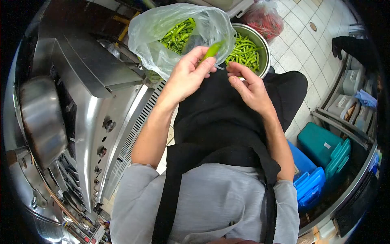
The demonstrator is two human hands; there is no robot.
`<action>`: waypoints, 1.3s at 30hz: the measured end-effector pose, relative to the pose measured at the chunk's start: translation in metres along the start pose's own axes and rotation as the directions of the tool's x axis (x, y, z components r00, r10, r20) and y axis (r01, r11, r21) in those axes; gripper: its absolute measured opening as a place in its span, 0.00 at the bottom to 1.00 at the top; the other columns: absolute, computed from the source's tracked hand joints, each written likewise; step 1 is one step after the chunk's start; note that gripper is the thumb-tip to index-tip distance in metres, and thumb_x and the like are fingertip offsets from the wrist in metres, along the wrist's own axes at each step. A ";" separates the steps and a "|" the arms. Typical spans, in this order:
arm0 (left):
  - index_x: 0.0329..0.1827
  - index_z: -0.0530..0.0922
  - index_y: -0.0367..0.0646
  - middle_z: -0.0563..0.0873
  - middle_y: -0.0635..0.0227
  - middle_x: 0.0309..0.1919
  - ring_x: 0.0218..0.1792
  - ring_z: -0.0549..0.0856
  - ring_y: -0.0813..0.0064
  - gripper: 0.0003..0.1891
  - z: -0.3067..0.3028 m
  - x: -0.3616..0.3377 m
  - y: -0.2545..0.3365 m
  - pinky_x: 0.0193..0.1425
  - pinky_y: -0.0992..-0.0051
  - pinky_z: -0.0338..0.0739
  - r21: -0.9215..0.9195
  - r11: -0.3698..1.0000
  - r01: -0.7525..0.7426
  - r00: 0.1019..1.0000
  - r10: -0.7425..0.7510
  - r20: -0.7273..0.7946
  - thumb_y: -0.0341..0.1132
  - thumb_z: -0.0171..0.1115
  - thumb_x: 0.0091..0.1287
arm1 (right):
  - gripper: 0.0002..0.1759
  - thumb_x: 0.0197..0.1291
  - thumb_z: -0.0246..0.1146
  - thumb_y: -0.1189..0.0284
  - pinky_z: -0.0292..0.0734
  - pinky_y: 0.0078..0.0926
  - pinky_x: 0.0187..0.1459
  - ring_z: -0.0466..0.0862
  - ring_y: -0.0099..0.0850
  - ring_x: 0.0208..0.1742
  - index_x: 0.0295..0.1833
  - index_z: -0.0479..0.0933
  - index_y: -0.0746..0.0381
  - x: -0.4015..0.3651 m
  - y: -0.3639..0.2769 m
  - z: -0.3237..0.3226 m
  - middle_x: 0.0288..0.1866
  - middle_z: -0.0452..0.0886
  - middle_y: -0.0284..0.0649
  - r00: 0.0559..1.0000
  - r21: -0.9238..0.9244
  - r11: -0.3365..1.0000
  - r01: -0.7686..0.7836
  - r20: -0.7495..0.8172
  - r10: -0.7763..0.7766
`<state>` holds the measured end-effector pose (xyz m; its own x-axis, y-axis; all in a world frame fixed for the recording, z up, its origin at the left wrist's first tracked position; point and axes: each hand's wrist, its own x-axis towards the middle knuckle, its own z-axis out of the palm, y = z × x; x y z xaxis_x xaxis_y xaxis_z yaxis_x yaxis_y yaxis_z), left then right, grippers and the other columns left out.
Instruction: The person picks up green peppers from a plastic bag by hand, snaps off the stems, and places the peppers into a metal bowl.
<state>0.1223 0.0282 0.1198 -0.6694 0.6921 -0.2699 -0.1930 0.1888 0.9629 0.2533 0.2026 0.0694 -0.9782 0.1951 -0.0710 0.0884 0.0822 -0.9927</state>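
My left hand [193,73] is closed around a green chili pepper [212,50], which sticks up past the thumb and fingertips. It is in front of a clear plastic bag [152,30] with many green chilies [178,35] inside. My right hand [248,86] is apart from the left, its fingers curled and the thumb close under them. Whether anything small sits between those fingertips I cannot make out. Just beyond it stands a round metal bowl [265,51] holding a heap of green chilies [245,52].
A stove with knobs [109,125] stands at the left, with a large metal pot [42,120] on it. A bag of red chilies [265,23] rests on the tiled floor [304,49]. Teal [319,140] and blue bins [310,189] are at the right, below a shelf.
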 end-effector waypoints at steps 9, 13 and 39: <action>0.57 0.80 0.37 0.87 0.53 0.42 0.42 0.87 0.63 0.16 0.019 -0.012 0.005 0.47 0.67 0.79 0.550 0.805 -0.223 0.949 0.051 0.310 0.36 0.60 0.72 | 0.20 0.70 0.63 0.71 0.83 0.19 0.37 0.83 0.22 0.43 0.64 0.74 0.66 -0.016 -0.002 -0.019 0.47 0.83 0.37 0.997 0.193 0.979 -0.068 -0.033 0.075; 0.61 0.74 0.38 0.86 0.48 0.44 0.47 0.84 0.46 0.17 0.034 -0.024 0.005 0.50 0.59 0.79 0.580 0.795 -0.179 0.971 0.046 0.236 0.35 0.57 0.72 | 0.20 0.69 0.63 0.73 0.83 0.19 0.37 0.82 0.21 0.43 0.64 0.73 0.65 -0.029 0.008 -0.020 0.48 0.82 0.37 0.989 0.322 0.938 -0.129 -0.029 0.146; 0.38 0.79 0.44 0.80 0.62 0.28 0.31 0.84 0.56 0.10 0.072 -0.023 -0.010 0.32 0.61 0.78 0.710 0.483 -0.513 0.857 0.240 0.456 0.42 0.63 0.69 | 0.14 0.76 0.54 0.66 0.73 0.17 0.29 0.75 0.18 0.28 0.50 0.78 0.67 -0.074 0.028 -0.031 0.30 0.76 0.31 0.978 0.435 0.878 -0.200 0.034 0.206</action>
<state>0.1916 0.0604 0.1173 -0.2931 0.9561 0.0030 0.7591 0.2308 0.6086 0.3337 0.2211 0.0500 -0.9448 0.1743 -0.2776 0.1921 -0.3921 -0.8997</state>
